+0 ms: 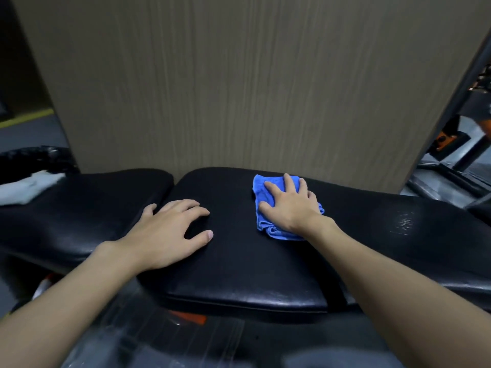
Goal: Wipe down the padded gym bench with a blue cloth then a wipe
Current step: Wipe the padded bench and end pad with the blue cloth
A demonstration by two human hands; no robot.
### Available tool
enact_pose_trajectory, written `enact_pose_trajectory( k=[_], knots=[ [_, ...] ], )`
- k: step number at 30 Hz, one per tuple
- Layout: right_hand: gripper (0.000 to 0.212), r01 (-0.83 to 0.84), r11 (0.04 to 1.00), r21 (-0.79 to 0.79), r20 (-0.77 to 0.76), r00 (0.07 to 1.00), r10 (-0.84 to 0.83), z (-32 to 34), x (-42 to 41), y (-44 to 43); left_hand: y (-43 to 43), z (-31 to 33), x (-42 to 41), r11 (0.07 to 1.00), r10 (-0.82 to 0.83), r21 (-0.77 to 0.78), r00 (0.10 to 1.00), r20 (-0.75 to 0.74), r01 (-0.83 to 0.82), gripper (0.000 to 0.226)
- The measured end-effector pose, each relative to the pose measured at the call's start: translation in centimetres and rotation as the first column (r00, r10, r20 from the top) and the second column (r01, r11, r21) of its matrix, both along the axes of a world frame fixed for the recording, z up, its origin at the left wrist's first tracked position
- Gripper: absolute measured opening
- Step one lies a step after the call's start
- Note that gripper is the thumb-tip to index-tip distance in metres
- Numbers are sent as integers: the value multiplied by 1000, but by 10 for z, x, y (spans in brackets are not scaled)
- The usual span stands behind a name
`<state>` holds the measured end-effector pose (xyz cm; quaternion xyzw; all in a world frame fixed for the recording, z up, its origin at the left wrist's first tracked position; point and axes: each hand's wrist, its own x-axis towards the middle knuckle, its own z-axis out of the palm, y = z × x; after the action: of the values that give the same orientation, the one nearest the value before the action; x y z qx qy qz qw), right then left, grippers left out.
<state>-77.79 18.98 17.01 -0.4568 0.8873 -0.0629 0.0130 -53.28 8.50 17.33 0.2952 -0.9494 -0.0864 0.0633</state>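
Braces with the left hand [170,232] on the near middle of the padded black vinyl tabletop [239,264], with a slack, spread grip holding nothing. Presses further out with the right hand [289,205], with the grip laid open and the fingers fairly straight on top of the crumpled blue terry cloth [260,183], pinning it to the pad rather than clutching it. Places that cloth right of centre, near the far edge of the main pad, touching the vinyl.

Reads as the first stage, the cloth pass, under way and not finished. Shows faint pale streaks on the pad off to the right, yet cannot tell wiped stretches from unwiped ones. Leaves the separate black seat pad [93,205] to the left, across a narrow gap, probably yet to do. Finds a pale grey-white folded sheet [24,189], likely the wipe, on that pad's far left end, touched by neither hand, so judges the second stage not begun. Ends at a tall beige wood-grain panel [239,88] just behind the bench
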Motion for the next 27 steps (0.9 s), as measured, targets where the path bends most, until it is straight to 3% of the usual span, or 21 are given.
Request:
enact_pose_trajectory(
  k=[6,15,20,27],
  knots=[
    [68,-108,994,-4,6,994,108,-1,50,-48,-21,-4,49,997,74,-33,997,-19,-75,81],
    [67,-292,956,-10,10,956,292,-2,128,-95,-25,-24,98,993,90,-70,992,-92,-96,82],
    [66,-385,923,-10,30,922,385,-1,156,-88,-16,-29,105,994,106,-15,985,-132,-109,91],
    [62,-446,892,-70,67,890,451,1,145,-48,4,-29,93,992,126,15,989,-78,-125,98]
  ],
)
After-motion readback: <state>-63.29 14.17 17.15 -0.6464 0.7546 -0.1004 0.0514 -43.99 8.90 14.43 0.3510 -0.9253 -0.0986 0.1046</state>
